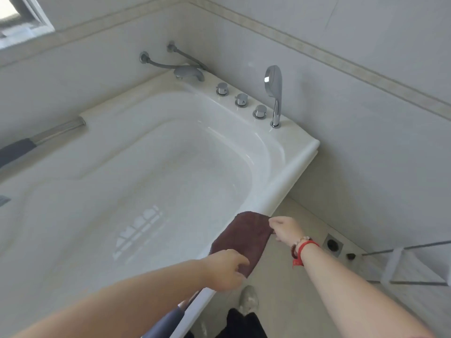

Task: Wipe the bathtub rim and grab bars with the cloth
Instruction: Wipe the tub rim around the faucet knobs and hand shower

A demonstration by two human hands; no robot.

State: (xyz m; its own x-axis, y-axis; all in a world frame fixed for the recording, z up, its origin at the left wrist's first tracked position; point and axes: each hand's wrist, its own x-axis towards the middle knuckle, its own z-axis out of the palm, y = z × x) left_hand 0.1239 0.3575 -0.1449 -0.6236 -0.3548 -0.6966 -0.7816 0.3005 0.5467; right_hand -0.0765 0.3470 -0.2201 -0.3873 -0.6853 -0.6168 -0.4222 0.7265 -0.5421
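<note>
A dark brown cloth (245,236) lies draped over the near rim (275,191) of the white bathtub. My left hand (225,269) pinches the cloth's near end and my right hand (284,229) pinches its far corner, stretching it along the rim. One grab bar (170,315) with a dark grey grip runs along the near rim under my left forearm, mostly hidden. A second grab bar (57,131) with the same grey grip sits on the far rim at the left.
A spout (189,73), three chrome knobs (241,100) and a hand shower (274,93) stand on the tub's end ledge. Two hoses (158,63) run from the wall. On the floor are a drain (333,245), a shoe (249,300) and a metal rack (410,264).
</note>
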